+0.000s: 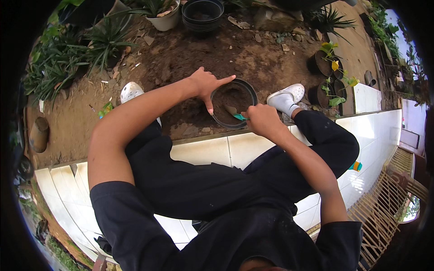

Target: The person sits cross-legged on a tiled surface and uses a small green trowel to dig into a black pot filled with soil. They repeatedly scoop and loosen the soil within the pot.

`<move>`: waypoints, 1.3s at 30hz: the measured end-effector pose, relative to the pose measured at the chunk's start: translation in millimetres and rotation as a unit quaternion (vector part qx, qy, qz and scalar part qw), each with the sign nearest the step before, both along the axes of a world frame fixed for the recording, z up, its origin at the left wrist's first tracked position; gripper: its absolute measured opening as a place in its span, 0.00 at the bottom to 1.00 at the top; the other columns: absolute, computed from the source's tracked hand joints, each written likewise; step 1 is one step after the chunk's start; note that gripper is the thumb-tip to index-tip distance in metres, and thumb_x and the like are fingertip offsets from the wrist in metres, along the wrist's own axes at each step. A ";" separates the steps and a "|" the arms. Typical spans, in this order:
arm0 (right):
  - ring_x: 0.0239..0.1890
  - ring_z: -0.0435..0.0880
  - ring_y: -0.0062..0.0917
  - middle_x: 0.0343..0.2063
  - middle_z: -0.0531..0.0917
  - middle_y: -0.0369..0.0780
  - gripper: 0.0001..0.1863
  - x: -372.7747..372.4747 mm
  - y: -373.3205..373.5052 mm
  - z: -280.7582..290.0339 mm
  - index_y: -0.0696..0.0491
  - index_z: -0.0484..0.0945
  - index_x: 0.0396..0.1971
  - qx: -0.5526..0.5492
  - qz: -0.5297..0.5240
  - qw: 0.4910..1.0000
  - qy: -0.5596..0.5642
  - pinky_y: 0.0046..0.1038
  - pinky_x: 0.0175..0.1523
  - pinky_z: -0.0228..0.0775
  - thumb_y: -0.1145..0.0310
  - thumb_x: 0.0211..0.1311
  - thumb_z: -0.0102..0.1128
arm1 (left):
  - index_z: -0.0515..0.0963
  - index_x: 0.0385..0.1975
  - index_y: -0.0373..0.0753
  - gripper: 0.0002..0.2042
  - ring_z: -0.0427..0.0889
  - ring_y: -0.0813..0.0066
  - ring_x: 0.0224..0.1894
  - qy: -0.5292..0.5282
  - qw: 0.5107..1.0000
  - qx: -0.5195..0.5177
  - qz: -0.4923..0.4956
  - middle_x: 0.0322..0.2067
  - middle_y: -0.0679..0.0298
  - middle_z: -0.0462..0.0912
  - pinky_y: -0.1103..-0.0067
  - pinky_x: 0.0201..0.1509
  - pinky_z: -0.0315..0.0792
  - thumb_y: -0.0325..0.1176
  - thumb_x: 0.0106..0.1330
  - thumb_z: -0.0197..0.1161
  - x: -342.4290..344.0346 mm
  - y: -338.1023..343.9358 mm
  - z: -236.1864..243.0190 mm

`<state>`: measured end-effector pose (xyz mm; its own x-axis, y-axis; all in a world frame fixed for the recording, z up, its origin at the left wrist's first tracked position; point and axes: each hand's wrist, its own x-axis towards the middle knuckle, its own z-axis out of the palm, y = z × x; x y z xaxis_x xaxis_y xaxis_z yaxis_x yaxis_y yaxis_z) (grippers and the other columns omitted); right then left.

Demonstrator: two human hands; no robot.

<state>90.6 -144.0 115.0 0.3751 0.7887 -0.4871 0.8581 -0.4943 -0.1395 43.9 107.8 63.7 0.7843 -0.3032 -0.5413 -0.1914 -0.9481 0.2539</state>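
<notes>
A round black plant pot [254, 93] stands on the bare soil in front of me, with dark soil [229, 95] inside. My left hand [208, 86] is at its far left rim, thumb and forefinger stretched wide apart along the edge. The other left fingers are partly hidden. My right hand [264, 121] is closed round a small hand trowel [239, 117] at the pot's near right side. Its turquoise part shows beside my fist, and the brownish blade reaches over the rim into the soil. Most of the handle is hidden in my fingers.
Stacked black pots [203, 16] and a white potted plant [165, 20] stand at the back. Two black pots with leafy plants [323, 63] are at the right. Spiky plants [106, 45] grow at the left. I sit on a white tiled ledge [203, 151]; a bamboo rack [375, 203] is at the lower right.
</notes>
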 end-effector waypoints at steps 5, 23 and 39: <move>0.33 0.88 0.42 0.28 0.87 0.46 0.14 10.7 12.7 30.3 0.45 0.90 0.43 -0.008 -0.023 1.000 0.011 0.43 0.39 0.80 0.66 0.56 0.67 | 0.35 0.79 0.61 0.75 0.85 0.56 0.51 0.001 1.000 0.002 0.007 0.41 0.58 0.89 0.63 0.54 0.67 0.69 0.31 0.81 -3.2 3.0 -0.7; 0.38 0.91 0.38 0.34 0.89 0.43 0.08 8.7 36.7 19.4 0.50 0.87 0.34 -0.069 0.019 0.997 -0.026 0.38 0.42 0.81 0.65 0.56 0.66 | 0.34 0.79 0.62 0.75 0.85 0.54 0.51 -0.005 1.000 0.002 0.003 0.41 0.57 0.88 0.59 0.55 0.68 0.69 0.31 0.81 0.2 1.6 0.3; 0.41 0.89 0.45 0.34 0.89 0.50 0.15 11.6 38.6 33.8 0.56 0.87 0.37 0.009 -0.107 0.994 0.034 0.42 0.49 0.81 0.61 0.60 0.60 | 0.35 0.79 0.65 0.75 0.85 0.55 0.51 -0.006 1.000 0.009 0.018 0.42 0.57 0.88 0.59 0.54 0.69 0.69 0.29 0.81 -8.2 5.9 -2.7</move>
